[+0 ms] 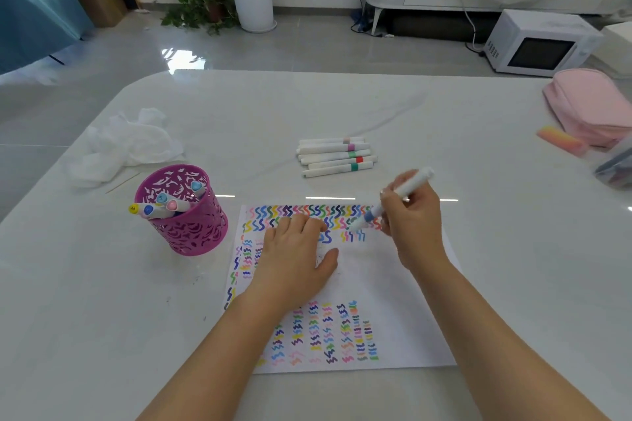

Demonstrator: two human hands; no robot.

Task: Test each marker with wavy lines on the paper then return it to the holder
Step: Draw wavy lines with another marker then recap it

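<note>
Several markers [337,157] lie just beyond the paper [393,284].

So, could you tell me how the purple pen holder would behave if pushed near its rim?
It probably tips fairly easily: the holder is tall, cut-out and likely light, and its markers lean over the left rim. On the glossy table it may also slide.

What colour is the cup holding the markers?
Magenta-purple, with cut-out swirls: the cup, in the head view.
</note>
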